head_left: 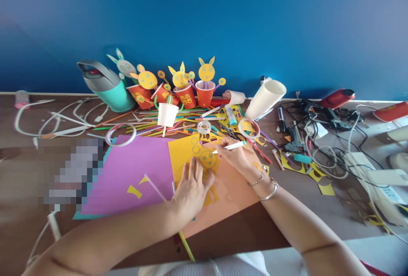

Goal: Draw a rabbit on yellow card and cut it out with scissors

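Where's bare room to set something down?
Perhaps the upper purple sheet, between the white ring and yellow sheet, or the orange sheet, between left hand and right forearm. Straws and cups crowd the back; cables, the right side.

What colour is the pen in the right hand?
The pen is white with a green end, seen best in the head view.

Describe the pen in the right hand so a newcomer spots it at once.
Start from the blue wall and come down to the yellow paper on the table. The right hand holds the pen there, its tip at a drawn round face. Unlike the black marker lying farther right, this pen is white with a pale green end and is gripped in a hand.
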The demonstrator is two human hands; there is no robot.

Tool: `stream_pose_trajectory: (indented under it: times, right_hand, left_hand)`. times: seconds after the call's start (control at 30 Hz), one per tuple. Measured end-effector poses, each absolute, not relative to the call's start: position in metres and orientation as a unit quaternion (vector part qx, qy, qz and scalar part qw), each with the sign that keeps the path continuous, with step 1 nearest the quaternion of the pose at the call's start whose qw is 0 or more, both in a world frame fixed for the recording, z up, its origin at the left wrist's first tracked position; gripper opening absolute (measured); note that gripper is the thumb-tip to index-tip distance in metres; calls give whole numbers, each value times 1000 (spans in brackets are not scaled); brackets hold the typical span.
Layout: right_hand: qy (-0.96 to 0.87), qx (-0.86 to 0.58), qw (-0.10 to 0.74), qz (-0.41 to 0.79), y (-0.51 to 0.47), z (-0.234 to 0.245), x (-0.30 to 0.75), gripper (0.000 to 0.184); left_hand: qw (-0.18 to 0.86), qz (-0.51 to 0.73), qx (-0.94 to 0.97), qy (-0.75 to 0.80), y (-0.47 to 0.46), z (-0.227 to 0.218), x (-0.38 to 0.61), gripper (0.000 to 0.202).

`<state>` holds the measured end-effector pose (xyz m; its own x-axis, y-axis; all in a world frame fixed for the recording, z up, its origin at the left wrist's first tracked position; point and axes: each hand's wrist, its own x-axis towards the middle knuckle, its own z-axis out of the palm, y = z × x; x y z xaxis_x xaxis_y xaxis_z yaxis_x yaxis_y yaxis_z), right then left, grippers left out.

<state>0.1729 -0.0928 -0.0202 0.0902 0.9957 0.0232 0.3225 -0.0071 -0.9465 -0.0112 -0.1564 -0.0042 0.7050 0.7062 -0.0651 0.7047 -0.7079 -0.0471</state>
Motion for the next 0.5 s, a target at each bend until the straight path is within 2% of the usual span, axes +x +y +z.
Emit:
stream_pose_trajectory:
  times: [0.23,0.5]
  right_hand:
    - [-532,-587,452,411,-93,-14,171,22]
    - [-563,-607,421,371,-92,-18,171,27]
  left_hand:
    - [9,52,-922,-383,-156,-2,-11,47]
    - [23,62,-922,-381,-156,-1,-11,47]
